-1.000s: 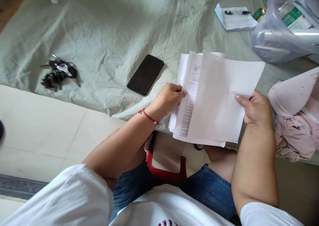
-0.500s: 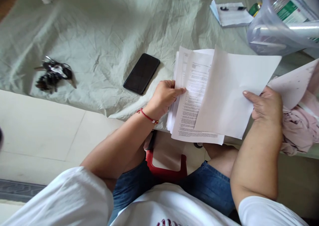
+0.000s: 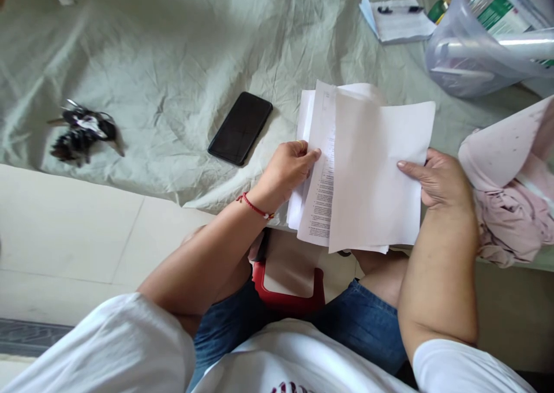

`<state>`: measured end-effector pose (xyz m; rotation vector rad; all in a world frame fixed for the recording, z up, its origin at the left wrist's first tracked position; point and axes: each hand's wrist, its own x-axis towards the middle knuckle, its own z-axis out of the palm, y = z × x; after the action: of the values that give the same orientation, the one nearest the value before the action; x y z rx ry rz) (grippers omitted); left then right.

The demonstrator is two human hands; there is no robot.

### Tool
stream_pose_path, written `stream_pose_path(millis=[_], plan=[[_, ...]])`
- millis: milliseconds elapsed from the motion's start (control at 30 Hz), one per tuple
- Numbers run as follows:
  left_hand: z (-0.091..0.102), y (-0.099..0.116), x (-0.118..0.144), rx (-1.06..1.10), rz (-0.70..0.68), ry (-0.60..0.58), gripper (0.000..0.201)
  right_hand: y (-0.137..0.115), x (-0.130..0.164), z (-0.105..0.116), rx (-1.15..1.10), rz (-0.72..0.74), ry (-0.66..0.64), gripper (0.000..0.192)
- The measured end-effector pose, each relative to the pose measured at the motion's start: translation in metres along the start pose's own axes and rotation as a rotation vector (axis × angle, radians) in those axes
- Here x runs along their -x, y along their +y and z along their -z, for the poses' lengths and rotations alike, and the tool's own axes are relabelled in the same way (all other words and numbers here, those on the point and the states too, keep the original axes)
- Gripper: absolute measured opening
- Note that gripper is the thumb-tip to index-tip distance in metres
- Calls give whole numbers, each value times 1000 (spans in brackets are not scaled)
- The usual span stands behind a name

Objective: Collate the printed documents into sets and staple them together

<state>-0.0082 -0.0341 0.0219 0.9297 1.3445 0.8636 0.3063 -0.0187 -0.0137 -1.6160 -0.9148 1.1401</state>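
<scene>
The left hand (image 3: 288,171) pinches the left edge of a stack of papers (image 3: 322,185), thumb on top and fingers curled under it. A red string sits on that wrist. The right hand (image 3: 439,179) grips one blank sheet (image 3: 376,173) at its right edge, with the thumb lying flat on the paper and the other fingers hidden behind it. The blank sheet lies over most of the stack, so only a strip of printed words shows on the left.

The papers hang over the near edge of a wrinkly green cloth (image 3: 173,52). At ten o'clock from the left hand, a black phone (image 3: 240,127) lies flat on the cloth, close to the papers but not touching. Far off at nine o'clock is a bunch of keys (image 3: 82,136). At three o'clock from the right hand, just beside it, is a heap of pink cloth (image 3: 515,208). At one o'clock stands a clear plastic tub (image 3: 471,52), and at twelve o'clock, well away, lies a small notepad (image 3: 400,23) with a pen on it. Below the papers, between the knees, a red stool (image 3: 288,289) peeks out.
</scene>
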Motion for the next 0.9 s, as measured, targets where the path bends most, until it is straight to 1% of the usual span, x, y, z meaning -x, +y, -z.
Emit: stream_pose_path(millis=[67, 100, 133, 200, 233, 267, 367, 533, 567, 633, 700, 800, 900], plan=[[0, 0, 0, -20, 3, 10, 27, 0, -1, -1, 13, 53, 55, 46], [1, 0, -1, -25, 1, 29, 18, 0, -2, -1, 21, 80, 80, 44], [1, 0, -2, -28, -6, 55, 14, 1, -3, -1, 24, 102, 97, 44], [3, -2, -4, -36, -39, 109, 32, 1, -5, -1, 12, 127, 104, 47], [4, -2, -4, -41, -62, 125, 39, 2, -6, -1, 2, 138, 98, 48], [5, -3, -5, -50, -85, 128, 39, 2, -7, -2, -5, 149, 91, 49], [6, -5, -7, -99, -116, 90, 23, 3, -7, -2, -12, 182, 86, 49], [5, -4, -5, -116, -90, 73, 12, 2, -7, -3, -28, 193, 98, 50], [5, -3, -4, -115, -79, 65, 12, 2, -7, -3, -24, 199, 100, 49], [5, 0, -3, -113, -48, 40, 22, 2, -7, -3, -17, 212, 97, 49], [6, 2, -1, -108, -18, 9, 26, 3, -7, -4, -13, 225, 91, 50], [6, 2, -1, -131, -1, -23, 20, 4, -7, -5, -7, 234, 85, 52], [7, -1, -3, -161, -15, -7, 15, 4, -6, -5, -13, 228, 78, 52]])
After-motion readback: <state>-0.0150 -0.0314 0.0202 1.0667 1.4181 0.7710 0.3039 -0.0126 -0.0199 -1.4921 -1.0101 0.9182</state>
